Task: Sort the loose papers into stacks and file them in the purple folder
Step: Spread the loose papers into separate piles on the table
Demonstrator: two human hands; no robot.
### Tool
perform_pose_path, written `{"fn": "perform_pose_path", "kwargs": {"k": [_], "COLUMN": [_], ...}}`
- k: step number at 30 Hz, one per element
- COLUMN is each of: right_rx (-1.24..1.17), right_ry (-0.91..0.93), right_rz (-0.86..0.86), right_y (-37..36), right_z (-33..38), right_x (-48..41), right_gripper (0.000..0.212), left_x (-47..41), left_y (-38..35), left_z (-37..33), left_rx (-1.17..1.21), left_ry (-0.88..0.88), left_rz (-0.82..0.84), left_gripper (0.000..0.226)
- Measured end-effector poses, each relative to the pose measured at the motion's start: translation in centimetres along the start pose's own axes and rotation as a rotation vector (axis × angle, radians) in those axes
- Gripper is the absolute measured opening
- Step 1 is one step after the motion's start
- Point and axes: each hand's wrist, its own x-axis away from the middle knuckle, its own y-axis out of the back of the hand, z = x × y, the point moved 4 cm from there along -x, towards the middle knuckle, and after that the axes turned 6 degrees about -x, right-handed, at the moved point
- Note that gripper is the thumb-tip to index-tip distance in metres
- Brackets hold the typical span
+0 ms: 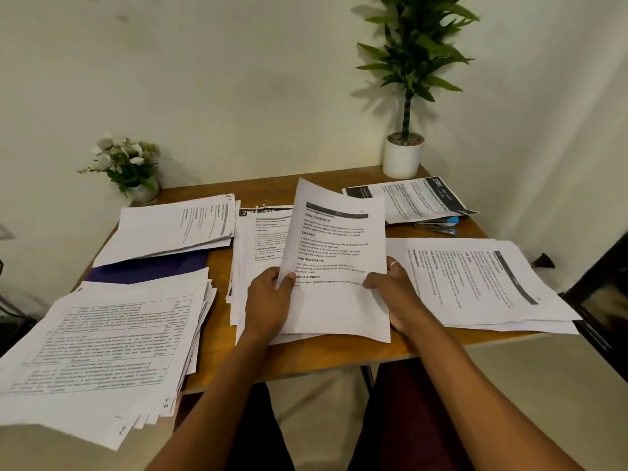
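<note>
Head cam, L to R: near-left stack of table-form pages, fanned, overhangs the table at its front-left edge. Behind it the purple folder lies flat on the table and is mostly covered. Its near edge is under that stack and its far part under the far-left stack, so only a dark band shows btwn the two. Flower pot sits at the back-left corner by the wall. Mid stack is just right of the folder: printed pages, uneven edges. Left hand pinches the held sheet at its lower-left edge, thumb on the printed face, other fingers behind the paper, out of sight. Sheet is raised above the mid stack, top tilted away, slightly curled. Headings are legible: INITIAL SCENE SETUP, TASK GOAL, TASK DESCRIPTION. Right hand grips the same sheet at the lower-right edge, thumb on front, fingers behind. One finger at the sheet's edge has a ring. Right stack is just beside the right hand, text turned sideways, near corner past the table edge. Back right: potted plant in a white pot at the table corner, back-right sheets in front of it, stapler w/ blue end at their near edge.
</note>
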Motion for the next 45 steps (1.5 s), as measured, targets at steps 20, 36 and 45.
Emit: {"fn": "perform_pose_path", "kwargs": {"k": [20,36,45], "right_rx": [-0.564,-0.752,-0.75], "right_ry": [-0.003,-0.001,-0.244], "right_rz": [-0.339,-0.463,-0.113], "right_y": [2.2,6.9,1.5], "right_z": [-1.6,-0.3,1.2], "right_x": [2.3,6.5,11.0], "right_gripper": [0.061,0.054,0.003], "left_x": [0.8,-0.2,0.1], "left_y": [-2.0,-13.0,-13.7], "left_z": [-4.6,-11.6,-9.9], "left_rx": [0.603,-0.071,-0.194], "left_ry": [0.188,-0.002,-0.13], "left_rz": [0.287,0.267,0.153], "left_gripper": [0.021,0.045,0.021]}}
